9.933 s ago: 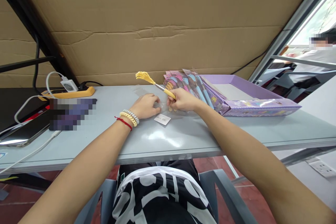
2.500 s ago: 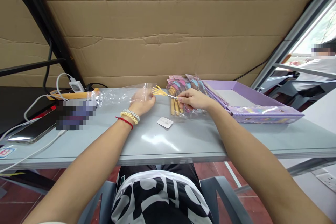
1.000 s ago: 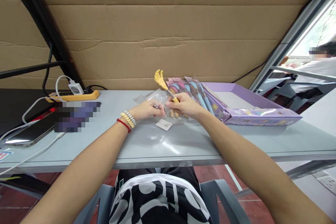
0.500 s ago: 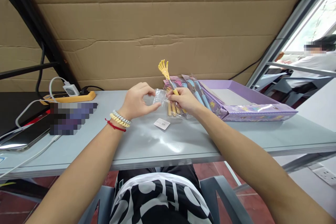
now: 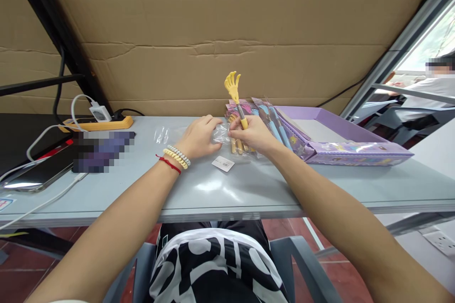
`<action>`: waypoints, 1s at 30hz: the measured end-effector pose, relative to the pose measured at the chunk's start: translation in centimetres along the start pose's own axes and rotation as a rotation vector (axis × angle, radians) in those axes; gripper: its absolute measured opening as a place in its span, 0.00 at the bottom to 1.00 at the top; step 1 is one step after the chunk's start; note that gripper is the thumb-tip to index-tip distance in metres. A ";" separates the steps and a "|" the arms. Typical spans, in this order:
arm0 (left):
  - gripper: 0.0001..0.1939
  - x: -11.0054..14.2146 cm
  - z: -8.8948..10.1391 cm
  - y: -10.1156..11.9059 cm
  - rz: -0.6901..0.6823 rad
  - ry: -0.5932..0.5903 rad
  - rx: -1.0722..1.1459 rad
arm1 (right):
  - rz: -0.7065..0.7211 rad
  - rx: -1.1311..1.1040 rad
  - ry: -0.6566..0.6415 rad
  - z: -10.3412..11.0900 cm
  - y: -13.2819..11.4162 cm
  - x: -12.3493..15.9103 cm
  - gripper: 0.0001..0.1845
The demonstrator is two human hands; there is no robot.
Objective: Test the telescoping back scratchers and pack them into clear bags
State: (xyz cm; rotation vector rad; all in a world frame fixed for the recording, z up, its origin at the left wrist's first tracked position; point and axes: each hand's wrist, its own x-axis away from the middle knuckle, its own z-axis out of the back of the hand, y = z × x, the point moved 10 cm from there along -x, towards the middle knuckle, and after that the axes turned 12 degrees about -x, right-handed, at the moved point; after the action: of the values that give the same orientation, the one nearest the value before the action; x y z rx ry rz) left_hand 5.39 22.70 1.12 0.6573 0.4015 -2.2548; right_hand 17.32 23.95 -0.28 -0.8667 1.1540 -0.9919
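My right hand (image 5: 254,132) is closed around the handle of a yellow back scratcher (image 5: 232,86), whose hand-shaped end points up. To its left, my left hand (image 5: 201,135) is low over the table with thumb and fingers apart. Clear plastic wrapping (image 5: 221,133) lies between the two hands, and a flat clear bag (image 5: 165,134) spreads out on the left hand's far side. A small white barcode card (image 5: 223,164) rests in front of them. Behind my right hand are more packaged back scratchers (image 5: 273,125) in blue, pink and yellow, partly hidden.
A purple open box (image 5: 355,152) stands at the right on the grey table (image 5: 220,199). At the left are a yellow power strip (image 5: 122,124) with a white charger, a phone (image 5: 42,170) and cables. A cardboard panel (image 5: 213,23) backs the table. A person sits beyond, far right.
My left hand has lowered toward the table, and the clear bag now shows spread out beyond it. The back scratcher, still in my right hand, stands a little more upright. The view shifted slightly.
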 end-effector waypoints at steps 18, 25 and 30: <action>0.19 0.0 0.3 0.7 0.005 0.024 -0.090 | -0.071 0.047 -0.026 0.1 0.6 0.0 0.24; 0.18 -0.1 -0.3 0.4 0.014 -0.009 -0.136 | -0.064 0.050 -0.129 -0.1 0.7 -0.1 0.23; 0.19 0.0 -0.4 0.5 0.004 -0.018 -0.152 | -0.048 0.143 -0.107 0.0 0.5 0.0 0.22</action>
State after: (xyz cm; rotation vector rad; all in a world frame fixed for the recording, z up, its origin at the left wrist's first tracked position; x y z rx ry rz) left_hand 5.93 22.55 0.75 0.5581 0.5565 -2.1986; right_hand 17.42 24.17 -0.74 -0.8254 0.9632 -1.0415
